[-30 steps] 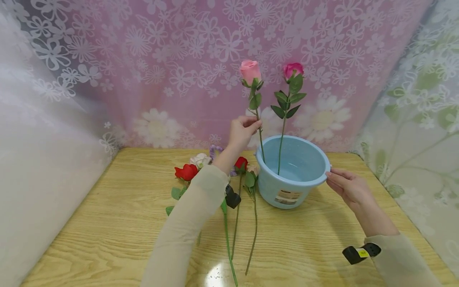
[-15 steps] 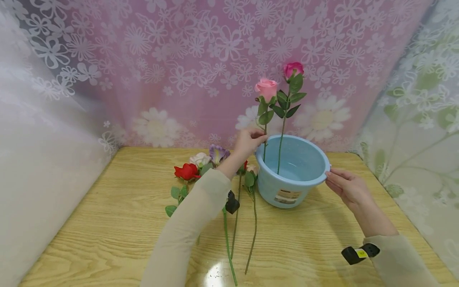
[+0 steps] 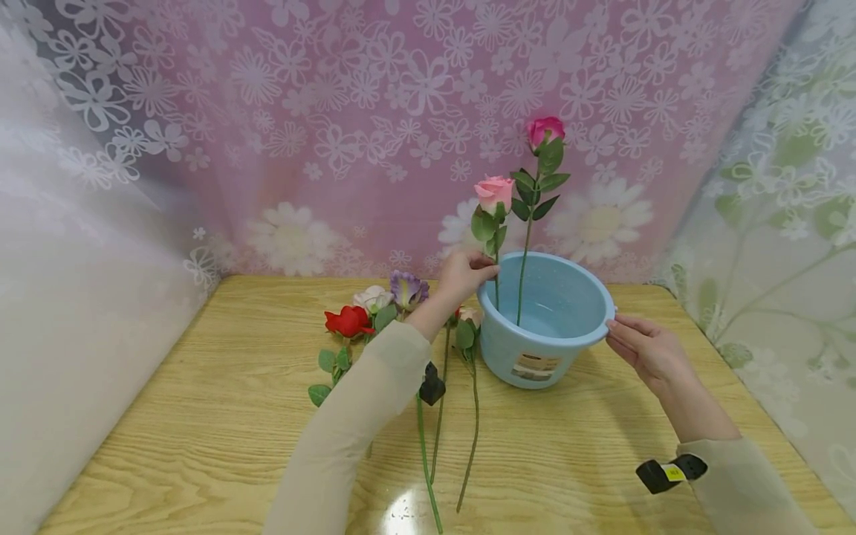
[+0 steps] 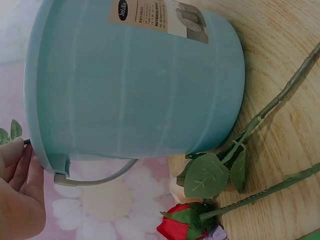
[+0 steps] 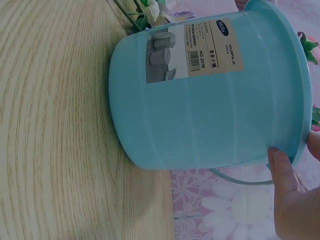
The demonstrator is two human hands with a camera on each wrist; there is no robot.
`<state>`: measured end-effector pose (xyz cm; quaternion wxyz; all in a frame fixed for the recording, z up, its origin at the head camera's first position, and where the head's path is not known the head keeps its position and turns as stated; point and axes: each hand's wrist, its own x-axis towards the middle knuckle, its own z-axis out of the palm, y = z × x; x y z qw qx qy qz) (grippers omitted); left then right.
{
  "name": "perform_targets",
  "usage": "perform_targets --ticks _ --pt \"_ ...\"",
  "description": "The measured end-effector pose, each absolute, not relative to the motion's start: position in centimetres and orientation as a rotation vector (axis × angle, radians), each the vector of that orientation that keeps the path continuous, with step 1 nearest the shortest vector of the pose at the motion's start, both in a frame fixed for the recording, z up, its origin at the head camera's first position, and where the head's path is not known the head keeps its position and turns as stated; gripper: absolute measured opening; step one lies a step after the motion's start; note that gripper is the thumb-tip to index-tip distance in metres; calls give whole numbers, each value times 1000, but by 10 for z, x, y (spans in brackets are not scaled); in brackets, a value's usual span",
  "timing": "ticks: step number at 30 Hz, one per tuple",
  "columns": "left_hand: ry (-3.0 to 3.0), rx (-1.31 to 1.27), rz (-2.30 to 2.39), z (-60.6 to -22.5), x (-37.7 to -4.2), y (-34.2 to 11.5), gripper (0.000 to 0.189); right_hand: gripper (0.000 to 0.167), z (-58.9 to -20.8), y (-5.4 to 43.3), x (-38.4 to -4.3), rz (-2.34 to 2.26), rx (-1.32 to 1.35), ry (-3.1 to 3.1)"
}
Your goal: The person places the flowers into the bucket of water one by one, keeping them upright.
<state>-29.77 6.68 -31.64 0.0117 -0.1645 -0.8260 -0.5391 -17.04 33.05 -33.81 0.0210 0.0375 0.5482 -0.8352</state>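
My left hand (image 3: 461, 276) pinches the stem of a light pink rose (image 3: 495, 195) at the left rim of a light blue bucket (image 3: 498, 353). The rose's lower stem reaches down inside the bucket. Beside it a magenta rose (image 3: 546, 134) stands in the bucket, its stem leaning on nothing I hold. With thumb and fingers, my right hand (image 3: 652, 353) grips the bucket's right rim. In the right wrist view the thumb lies over the rim and the fingers (image 5: 284, 172) press the outer wall. The left wrist view shows the bucket's handle (image 4: 100, 181) hanging down.
Left of the bucket lie a red flower (image 3: 349, 321), a white flower (image 3: 373, 299), a purple flower (image 3: 408, 290) and a peach rose (image 3: 470, 317), stems toward me. A red rose (image 4: 181, 222) lies among them. A pink floral curtain (image 3: 374, 148) hangs behind the wooden table (image 3: 221, 416).
My left hand has moved right and down with the pink rose, lowering its stem into the bucket; the bloom now sits lower. The right hand stays at the rim.
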Motion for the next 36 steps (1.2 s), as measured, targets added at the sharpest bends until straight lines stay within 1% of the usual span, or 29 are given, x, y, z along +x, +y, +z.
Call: perform_targets --ticks 16,23,31,36 --pt "-2574 -501 -1677 -318 -296 62 19 14 -337 331 -170 -2594 140 1666" --pt "-2504 -475 -1854 -321 -294 56 17 15 -339 330 -171 -2604 118 1659" --pt "-2438 -555 -1945 -326 -292 42 19 14 -339 330 -170 -2596 107 1676" --pt "-2465 -506 -1981 -323 -289 33 20 14 -339 331 -170 -2598 103 1669"
